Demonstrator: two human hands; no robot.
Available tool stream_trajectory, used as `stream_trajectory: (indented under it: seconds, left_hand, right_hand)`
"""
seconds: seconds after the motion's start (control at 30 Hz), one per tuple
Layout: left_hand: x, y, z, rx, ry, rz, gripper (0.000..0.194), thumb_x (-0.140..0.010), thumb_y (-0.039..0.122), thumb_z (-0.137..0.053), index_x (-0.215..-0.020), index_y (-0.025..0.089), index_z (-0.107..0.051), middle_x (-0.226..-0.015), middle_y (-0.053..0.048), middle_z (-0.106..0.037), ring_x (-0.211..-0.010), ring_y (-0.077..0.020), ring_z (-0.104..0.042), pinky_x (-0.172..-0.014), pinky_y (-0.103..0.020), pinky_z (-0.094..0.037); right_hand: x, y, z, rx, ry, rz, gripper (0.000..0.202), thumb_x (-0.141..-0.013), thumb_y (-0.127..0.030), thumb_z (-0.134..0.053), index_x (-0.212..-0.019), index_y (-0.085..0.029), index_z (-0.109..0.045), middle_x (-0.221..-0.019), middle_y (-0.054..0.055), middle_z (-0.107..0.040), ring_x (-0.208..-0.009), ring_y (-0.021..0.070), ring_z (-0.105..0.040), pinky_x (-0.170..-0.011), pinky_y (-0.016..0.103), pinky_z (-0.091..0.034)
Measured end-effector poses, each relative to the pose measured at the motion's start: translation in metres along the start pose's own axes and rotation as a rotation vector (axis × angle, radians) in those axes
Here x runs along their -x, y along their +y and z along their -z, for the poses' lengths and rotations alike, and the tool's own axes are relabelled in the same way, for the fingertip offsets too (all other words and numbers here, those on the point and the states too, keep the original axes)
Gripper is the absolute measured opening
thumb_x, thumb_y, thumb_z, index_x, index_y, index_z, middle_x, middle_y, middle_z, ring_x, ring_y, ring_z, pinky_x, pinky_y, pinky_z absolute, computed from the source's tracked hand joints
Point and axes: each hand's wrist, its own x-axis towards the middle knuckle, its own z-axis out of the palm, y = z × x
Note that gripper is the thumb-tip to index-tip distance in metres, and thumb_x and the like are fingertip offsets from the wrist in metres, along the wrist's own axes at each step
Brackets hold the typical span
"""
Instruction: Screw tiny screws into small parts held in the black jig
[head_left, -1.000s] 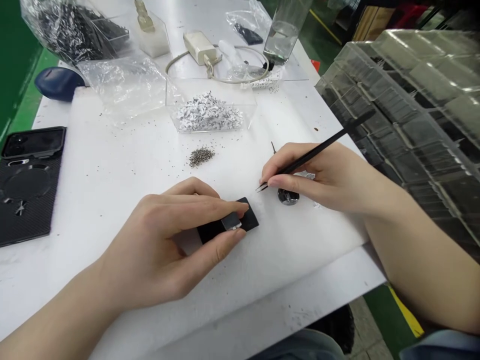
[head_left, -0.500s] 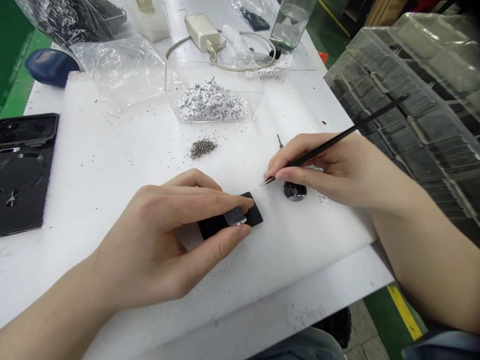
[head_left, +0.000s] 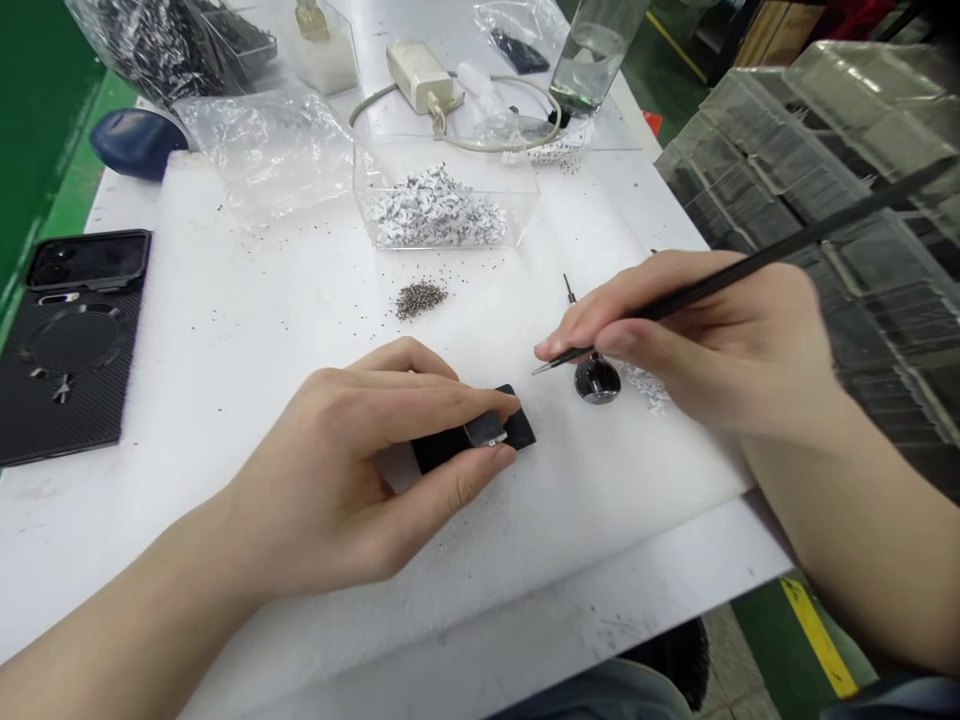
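Between the thumb and index finger of my left hand [head_left: 375, 460] is a small dark block [head_left: 486, 429], over a flat black piece [head_left: 521, 425] on the white foam sheet [head_left: 300, 630]. My right hand [head_left: 697, 340] grips black tweezers [head_left: 720, 277] like a pen, their metal tips pointing left above the sheet. Whether the tips hold anything is too small to tell. Beside the right fingers lies a screwdriver with a round black handle [head_left: 598, 380], partly hidden. A pile of tiny dark metal screws [head_left: 421, 299] lies beyond my left hand.
Behind the pile, a clear tray [head_left: 446, 238] holds many small white pieces. A black phone case [head_left: 71, 360] lies left, near a dark blue object [head_left: 139, 142]. Plastic bags, a white adapter [head_left: 420, 76] and a bottle [head_left: 592, 60] stand behind; clear boxes [head_left: 810, 150] are stacked right.
The view has shifted slightly, moving the table items rightward. The tweezers' rear end has swung right and their shaft tilts differently. My left hand keeps its pinch on the dark block.
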Motion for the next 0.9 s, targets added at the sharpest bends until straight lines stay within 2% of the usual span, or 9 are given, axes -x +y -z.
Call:
stream_trajectory:
  seconds: [0.1,0.3,0.5,0.9]
  left_hand:
    - [0.0,-0.001,-0.002,0.0,0.011,-0.057,0.026,-0.093,0.013,-0.072,-0.118,0.015,-0.079,-0.097,-0.005,-0.084,-0.083,-0.018,-0.073,-0.083,-0.033,-0.063]
    - [0.001,0.002,-0.003,-0.006,0.014,-0.054,0.022,-0.094,0.011,-0.069,-0.112,0.019,-0.079,-0.086,-0.004,-0.082,-0.075,-0.0186,-0.07,-0.081,-0.036,-0.061]
    - [0.0,0.005,-0.003,-0.011,0.001,-0.026,0.018,-0.096,0.013,-0.067,-0.105,0.022,-0.079,-0.086,-0.002,-0.083,-0.075,-0.0184,-0.071,-0.084,-0.036,-0.062]
    - [0.001,0.003,-0.003,-0.001,-0.003,-0.045,0.008,-0.097,0.014,-0.068,-0.098,0.016,-0.076,-0.084,-0.004,-0.082,-0.072,-0.017,-0.069,-0.085,-0.034,-0.06]
  right_hand:
    - [0.008,-0.007,-0.016,-0.186,0.082,0.103,0.005,-0.095,-0.027,-0.078,-0.097,-0.026,-0.082,-0.091,0.003,-0.082,-0.089,0.0246,-0.08,-0.083,0.042,-0.067]
    - [0.014,0.003,-0.031,-0.266,-0.065,0.265,0.02,-0.094,-0.014,-0.076,-0.111,-0.024,-0.081,-0.1,0.005,-0.083,-0.096,0.0238,-0.082,-0.086,0.039,-0.071]
    - [0.012,0.009,-0.029,-0.272,-0.121,0.305,0.027,-0.093,-0.01,-0.075,-0.117,-0.023,-0.08,-0.106,0.006,-0.083,-0.104,0.0233,-0.082,-0.092,0.038,-0.07]
    - [0.013,0.007,-0.03,-0.244,-0.108,0.315,0.027,-0.089,-0.008,-0.079,-0.113,-0.021,-0.081,-0.103,0.006,-0.084,-0.099,0.0235,-0.083,-0.09,0.036,-0.071]
